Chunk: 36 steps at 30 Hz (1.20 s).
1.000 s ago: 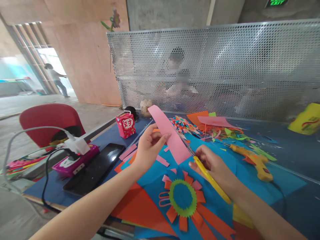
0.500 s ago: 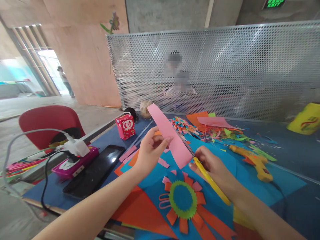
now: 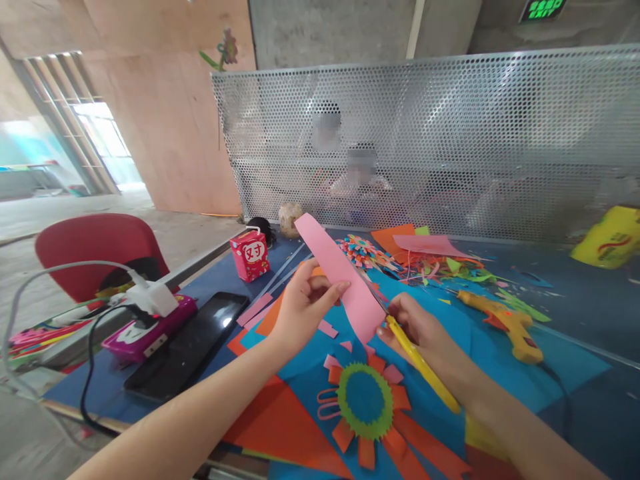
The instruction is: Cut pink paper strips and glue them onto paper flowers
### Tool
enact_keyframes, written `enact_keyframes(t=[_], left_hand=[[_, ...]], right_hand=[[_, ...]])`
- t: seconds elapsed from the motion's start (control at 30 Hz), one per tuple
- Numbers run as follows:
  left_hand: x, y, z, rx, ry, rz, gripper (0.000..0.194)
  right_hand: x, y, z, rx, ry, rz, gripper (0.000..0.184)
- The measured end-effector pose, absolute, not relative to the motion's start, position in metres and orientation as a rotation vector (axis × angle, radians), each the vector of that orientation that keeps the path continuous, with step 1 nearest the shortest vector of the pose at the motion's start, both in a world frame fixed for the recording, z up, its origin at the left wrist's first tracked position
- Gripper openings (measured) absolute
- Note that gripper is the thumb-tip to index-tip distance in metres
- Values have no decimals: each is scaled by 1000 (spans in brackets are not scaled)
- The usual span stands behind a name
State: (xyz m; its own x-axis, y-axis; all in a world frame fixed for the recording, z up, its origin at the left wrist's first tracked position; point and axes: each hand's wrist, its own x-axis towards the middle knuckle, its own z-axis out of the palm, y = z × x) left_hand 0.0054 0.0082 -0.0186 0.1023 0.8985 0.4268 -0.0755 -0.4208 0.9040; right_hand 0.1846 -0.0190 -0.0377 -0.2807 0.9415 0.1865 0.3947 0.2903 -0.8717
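Compared with one second ago, the left hand (image 3: 303, 307) and the pink paper strip (image 3: 345, 283) have come a little lower, and the near end of the strip hangs nearer to the paper flower (image 3: 366, 400) on the table. The left hand holds this strip pinched between thumb and bent fingers, in the air above the blue paper (image 3: 450, 320). The right hand (image 3: 425, 327) keeps its fingers closed on the yellow scissors (image 3: 425, 367), whose blades lie along the right edge of the strip. At the doorway (image 3: 105, 143), the walking person is no more seen; behind the perforated panel (image 3: 450, 140), one person (image 3: 327, 127) has shifted leftward. The blades are mostly hidden, so I cannot tell how wide they stand. Some right fingers are also covered. The people behind the panel are unclear through its holes, and the yellow packet (image 3: 610, 237) is cut by the right border.
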Motion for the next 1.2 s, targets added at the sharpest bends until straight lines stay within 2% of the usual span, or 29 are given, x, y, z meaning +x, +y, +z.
enact_keyframes(t=[1.2], left_hand=[[7,5,-21,1531,755,1257,39]], right_hand=[[183,-13,-45,-1157,-1785,904,24]])
